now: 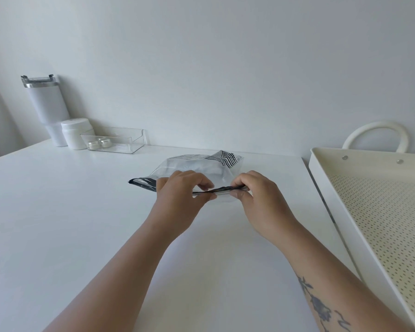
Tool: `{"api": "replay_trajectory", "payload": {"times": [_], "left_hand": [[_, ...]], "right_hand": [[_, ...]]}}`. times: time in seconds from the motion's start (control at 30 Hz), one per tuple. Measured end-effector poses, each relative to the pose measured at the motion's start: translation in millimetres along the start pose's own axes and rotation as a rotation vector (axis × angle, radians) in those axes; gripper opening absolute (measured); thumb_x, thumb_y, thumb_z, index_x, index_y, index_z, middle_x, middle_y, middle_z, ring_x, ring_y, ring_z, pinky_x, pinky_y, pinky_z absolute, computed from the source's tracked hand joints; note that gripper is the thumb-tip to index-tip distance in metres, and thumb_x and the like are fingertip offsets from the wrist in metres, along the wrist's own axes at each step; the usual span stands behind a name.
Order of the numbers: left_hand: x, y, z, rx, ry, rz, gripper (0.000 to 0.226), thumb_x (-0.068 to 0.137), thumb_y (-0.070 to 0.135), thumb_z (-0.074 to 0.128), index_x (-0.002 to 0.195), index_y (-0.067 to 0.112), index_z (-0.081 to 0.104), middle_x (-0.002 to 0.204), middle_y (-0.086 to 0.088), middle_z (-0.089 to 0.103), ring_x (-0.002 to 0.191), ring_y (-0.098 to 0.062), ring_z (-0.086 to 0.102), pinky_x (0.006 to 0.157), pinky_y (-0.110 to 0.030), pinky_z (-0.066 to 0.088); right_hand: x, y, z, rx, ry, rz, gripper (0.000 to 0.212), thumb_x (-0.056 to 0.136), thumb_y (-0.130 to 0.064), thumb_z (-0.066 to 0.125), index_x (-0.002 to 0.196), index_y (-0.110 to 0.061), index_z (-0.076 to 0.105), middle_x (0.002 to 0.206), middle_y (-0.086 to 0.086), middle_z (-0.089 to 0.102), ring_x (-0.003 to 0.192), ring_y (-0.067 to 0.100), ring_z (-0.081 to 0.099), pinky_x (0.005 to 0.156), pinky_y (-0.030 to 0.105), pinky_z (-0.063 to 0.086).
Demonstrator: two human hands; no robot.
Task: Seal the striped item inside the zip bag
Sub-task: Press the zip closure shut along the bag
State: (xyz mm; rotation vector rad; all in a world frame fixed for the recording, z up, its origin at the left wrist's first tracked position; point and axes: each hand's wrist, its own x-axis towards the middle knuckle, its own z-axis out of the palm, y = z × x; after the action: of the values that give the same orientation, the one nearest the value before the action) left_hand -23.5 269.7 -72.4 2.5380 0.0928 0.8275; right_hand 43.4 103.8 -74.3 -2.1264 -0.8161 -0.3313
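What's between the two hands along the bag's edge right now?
In the head view, only a short stretch of the zip bag's dark closure strip spans between left hand and right hand.

Zip bag (192,170) middle hidden behind left hand (177,195) and right hand (254,200), perforated tray (379,212) cut off at right edge, bag print too small to read
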Motion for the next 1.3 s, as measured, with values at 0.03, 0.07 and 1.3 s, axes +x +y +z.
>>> {"api": "replay_trajectory", "payload": {"times": [0.03,0.07,1.3], "left_hand": [[0,-2,-1,0.009,-0.002,-0.004,0.011,0.083,0.035,0.071,0.078,0.039,0.063,0.079,0.023,0.06,0.088,0.0,0.047,0.076,-0.027,0.019],[0,-3,-1,0.015,-0.012,-0.004,0.014,0.084,0.033,0.07,0.075,0.039,0.061,0.077,0.024,0.059,0.087,0.001,0.046,0.076,-0.028,0.019],[-2,-4,-10,0.048,-0.151,0.007,0.014,0.085,0.033,0.069,0.076,0.037,0.06,0.084,0.019,0.063,0.092,-0.008,0.051,0.086,-0.031,0.027]], "right_hand": [[0,1,-1,-0.005,0.002,0.012,0.016,0.09,-0.008,0.062,0.082,-0.022,0.061,0.084,-0.01,0.057,0.087,0.017,0.054,0.069,0.026,0.042],[0,2,-2,-0.016,-0.002,0.024,0.014,0.09,-0.01,0.062,0.084,-0.022,0.062,0.087,-0.009,0.057,0.089,0.018,0.054,0.072,0.029,0.043],[0,-5,-3,-0.451,-0.026,-0.024,0.013,0.095,-0.021,0.053,0.086,-0.026,0.062,0.086,-0.009,0.058,0.089,0.017,0.048,0.093,0.034,0.017]]}}
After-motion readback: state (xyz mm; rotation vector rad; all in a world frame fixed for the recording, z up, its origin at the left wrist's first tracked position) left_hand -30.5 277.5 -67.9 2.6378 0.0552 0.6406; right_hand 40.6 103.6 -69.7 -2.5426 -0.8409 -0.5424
